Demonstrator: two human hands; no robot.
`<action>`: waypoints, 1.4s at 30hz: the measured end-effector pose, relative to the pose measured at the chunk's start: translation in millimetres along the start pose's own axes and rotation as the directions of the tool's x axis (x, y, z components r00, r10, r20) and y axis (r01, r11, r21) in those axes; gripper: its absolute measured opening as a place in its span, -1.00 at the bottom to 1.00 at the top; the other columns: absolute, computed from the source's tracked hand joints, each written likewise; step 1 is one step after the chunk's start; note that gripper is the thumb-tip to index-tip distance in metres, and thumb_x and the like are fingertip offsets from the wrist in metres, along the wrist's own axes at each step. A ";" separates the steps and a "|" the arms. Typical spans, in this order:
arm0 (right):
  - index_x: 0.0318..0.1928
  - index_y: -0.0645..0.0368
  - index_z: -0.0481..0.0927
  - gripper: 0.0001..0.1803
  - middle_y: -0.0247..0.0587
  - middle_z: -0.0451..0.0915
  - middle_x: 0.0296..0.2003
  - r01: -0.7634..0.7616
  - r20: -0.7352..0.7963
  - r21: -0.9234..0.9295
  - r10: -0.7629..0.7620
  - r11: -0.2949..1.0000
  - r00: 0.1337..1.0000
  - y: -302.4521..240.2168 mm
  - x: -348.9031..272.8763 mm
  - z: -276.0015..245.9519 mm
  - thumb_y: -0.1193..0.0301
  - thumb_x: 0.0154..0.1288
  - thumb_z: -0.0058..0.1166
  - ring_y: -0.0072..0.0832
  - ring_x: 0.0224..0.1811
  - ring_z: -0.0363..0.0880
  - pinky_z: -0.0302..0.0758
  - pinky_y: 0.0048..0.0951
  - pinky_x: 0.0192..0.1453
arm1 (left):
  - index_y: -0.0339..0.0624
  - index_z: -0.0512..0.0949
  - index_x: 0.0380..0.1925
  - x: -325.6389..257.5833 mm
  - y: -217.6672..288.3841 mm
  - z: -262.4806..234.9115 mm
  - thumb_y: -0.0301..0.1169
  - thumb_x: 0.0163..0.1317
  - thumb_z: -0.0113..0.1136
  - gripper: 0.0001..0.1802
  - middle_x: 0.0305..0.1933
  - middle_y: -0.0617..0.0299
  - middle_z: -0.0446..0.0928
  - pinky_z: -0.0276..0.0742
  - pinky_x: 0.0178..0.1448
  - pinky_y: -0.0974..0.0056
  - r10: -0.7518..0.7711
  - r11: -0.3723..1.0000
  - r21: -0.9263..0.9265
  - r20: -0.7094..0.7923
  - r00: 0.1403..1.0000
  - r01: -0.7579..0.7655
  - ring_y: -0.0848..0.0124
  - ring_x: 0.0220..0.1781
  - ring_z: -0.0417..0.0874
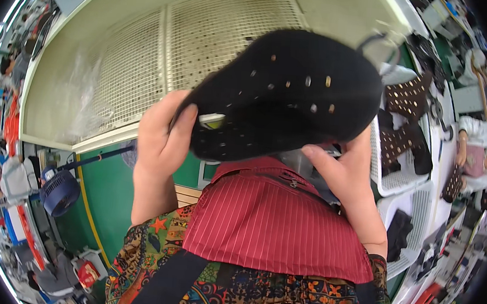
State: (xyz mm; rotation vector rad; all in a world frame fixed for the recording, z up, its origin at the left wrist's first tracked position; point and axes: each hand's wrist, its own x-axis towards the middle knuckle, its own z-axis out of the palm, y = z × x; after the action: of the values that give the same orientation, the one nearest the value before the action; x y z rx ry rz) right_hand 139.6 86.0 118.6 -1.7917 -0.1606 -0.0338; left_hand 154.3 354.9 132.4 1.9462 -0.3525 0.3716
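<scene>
A soft black piece studded with small shiny metal pieces, by its look a shoe upper (294,107), is held up in front of me between both hands. At its left end my left hand (167,128) is closed on the edge, thumb on the near side. A pale patch shows in the opening beside that thumb. My right hand (346,169) grips the lower right part, its thumb along the lower edge and most of the other fingers hidden behind the upper.
A cream-coloured bin with a perforated floor (139,56) lies ahead. To the right, white baskets (403,183) hold more dark studded uppers (408,123). A blue fan (59,192) stands at left on the green floor. A co-worker (475,152) is at the far right.
</scene>
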 end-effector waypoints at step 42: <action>0.19 0.15 0.34 -0.46 -0.05 0.57 -0.07 0.010 0.052 -0.742 0.043 0.670 0.998 106.4 268.0 125.0 0.21 0.25 0.04 -0.14 -0.08 0.58 0.51 -0.17 -0.04 | -0.17 0.55 -0.20 168.3 -222.0 -50.3 -0.17 0.32 -0.10 -0.66 -0.29 -0.12 0.58 0.49 -0.09 0.04 -0.547 0.667 0.620 0.029 0.837 0.414 -0.04 -0.19 0.60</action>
State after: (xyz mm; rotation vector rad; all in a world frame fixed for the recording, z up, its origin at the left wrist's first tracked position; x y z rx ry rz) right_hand 410.5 208.8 16.8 -2.6308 -0.1935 -0.0297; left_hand 392.9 473.9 37.1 2.6119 0.1995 -0.1130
